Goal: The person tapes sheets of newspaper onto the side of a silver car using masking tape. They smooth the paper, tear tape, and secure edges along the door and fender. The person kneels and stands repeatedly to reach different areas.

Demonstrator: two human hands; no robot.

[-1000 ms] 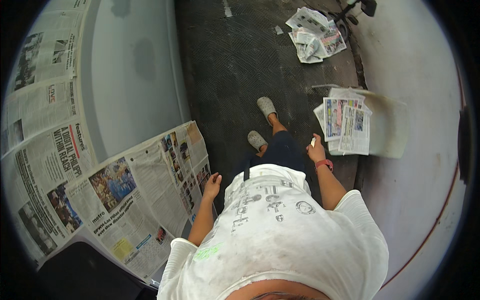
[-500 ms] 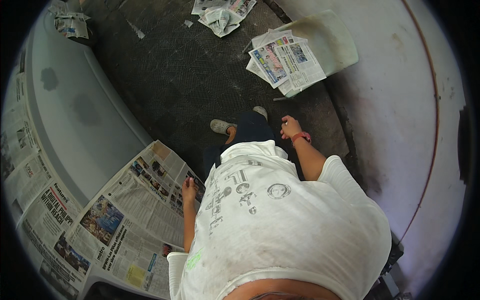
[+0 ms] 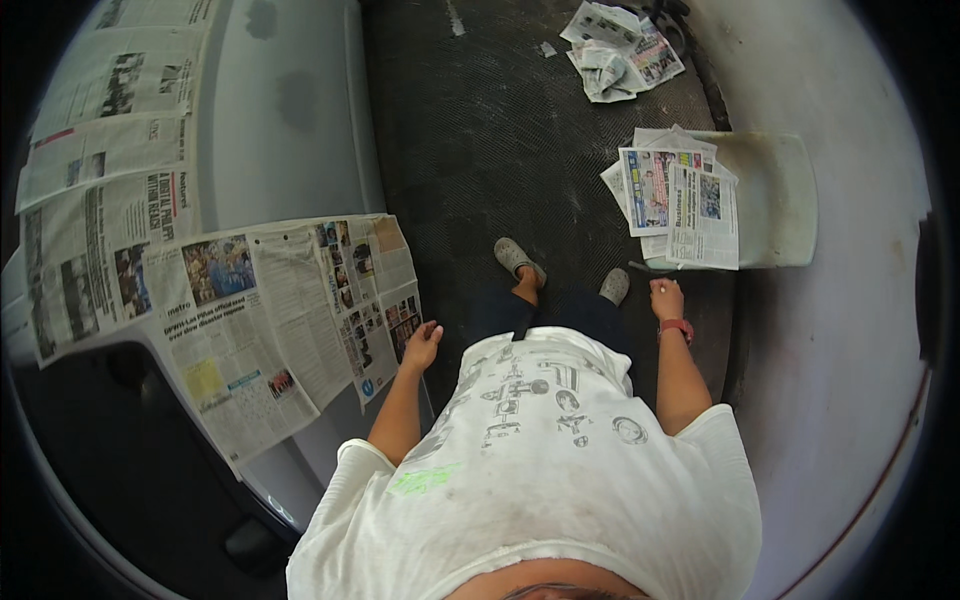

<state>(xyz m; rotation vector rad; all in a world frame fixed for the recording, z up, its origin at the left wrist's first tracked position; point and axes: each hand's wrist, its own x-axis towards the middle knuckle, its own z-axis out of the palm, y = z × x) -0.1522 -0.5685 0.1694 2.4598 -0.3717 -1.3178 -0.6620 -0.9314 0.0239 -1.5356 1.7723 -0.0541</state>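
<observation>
My left hand (image 3: 424,345) hangs just beside the edge of the newspaper sheets (image 3: 290,290) that cover part of a car. Its fingers are loosely bent and a little apart, with nothing seen in them. Away from the car, my right hand (image 3: 667,299), with a red band at the wrist, is closed with curled fingers. A tiny white spot shows at its fingertips; I cannot make out what it is. Bare grey car body (image 3: 285,170) with two darker patches lies beyond the sheets. Ahead of my right hand, loose newspapers (image 3: 685,200) lie on a pale green plastic seat (image 3: 780,200).
Crumpled newspapers (image 3: 615,60) lie on the dark textured floor (image 3: 470,150) farther ahead. A stained white wall (image 3: 850,330) runs along my right. The car's dark window area (image 3: 130,440) and side mirror (image 3: 255,548) are at the lower left.
My view has turned left, so the car and the seat with newspapers appear farther right. My feet have shifted apart. Both hands stay low at my sides, the left beside the newspaper edge.
</observation>
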